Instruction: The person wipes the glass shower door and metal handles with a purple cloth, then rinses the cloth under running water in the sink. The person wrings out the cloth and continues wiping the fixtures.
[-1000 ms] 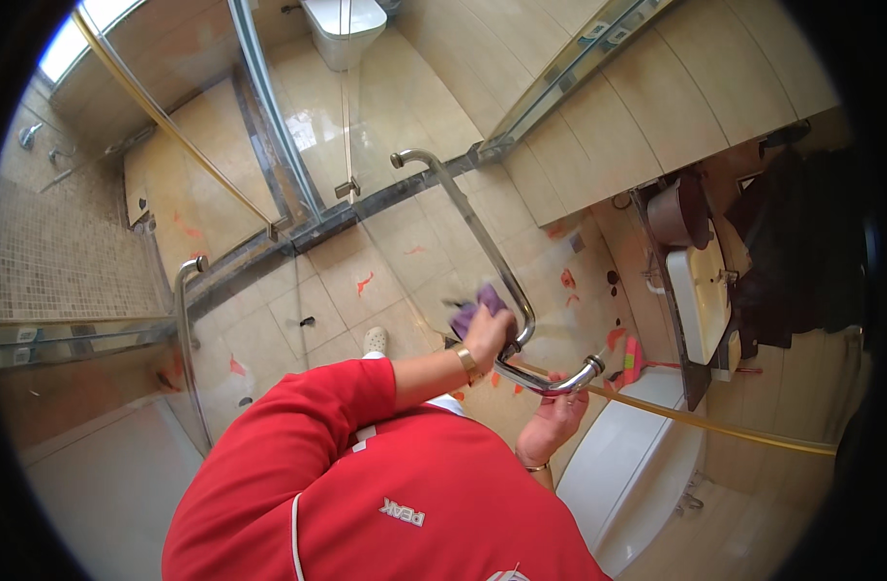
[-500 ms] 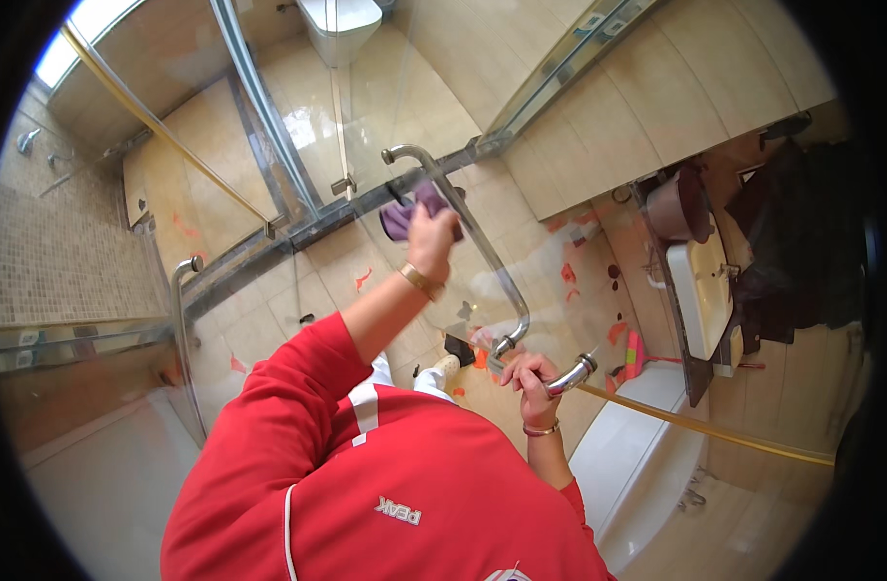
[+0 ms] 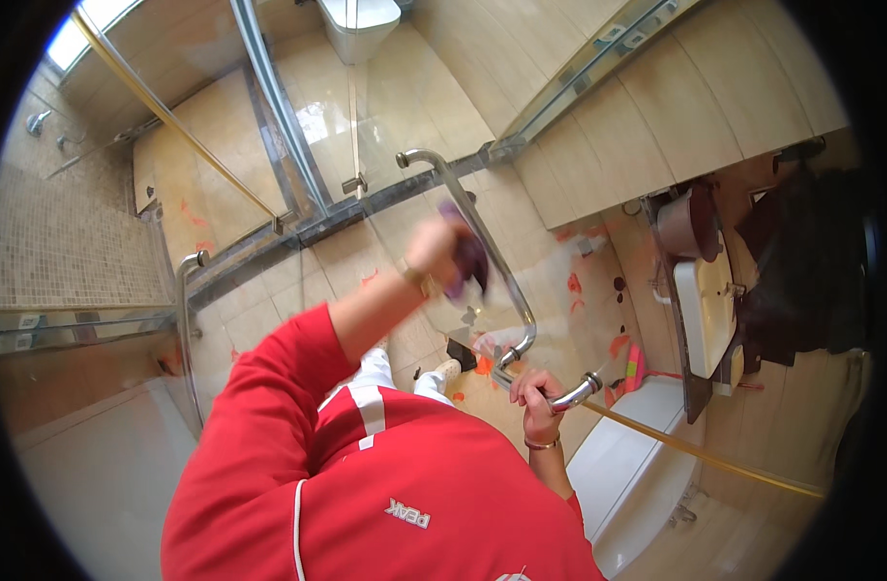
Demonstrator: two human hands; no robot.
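My left hand (image 3: 434, 248), blurred by motion, is closed on a purple cloth (image 3: 472, 263). The cloth is bunched against or close to the glass, beside a long bent chrome door handle (image 3: 495, 254); whether it touches the glass I cannot tell. My right hand (image 3: 536, 397) is wrapped round a second chrome bar (image 3: 581, 389) at the lower end of that handle. Red sleeves cover my upper arms, and each wrist wears a bracelet.
Glass panels with a gold-edged strip (image 3: 705, 451) stand around me. A white basin (image 3: 700, 320) with a brown bucket (image 3: 687, 223) is at the right, above a white bathtub (image 3: 625, 441). A toilet (image 3: 361, 27) stands at the far side. Red scraps (image 3: 574, 283) dot the view below.
My left hand has carried the purple cloth down and to the right along the handle. My right hand keeps its grip. The whole view has shifted slightly.
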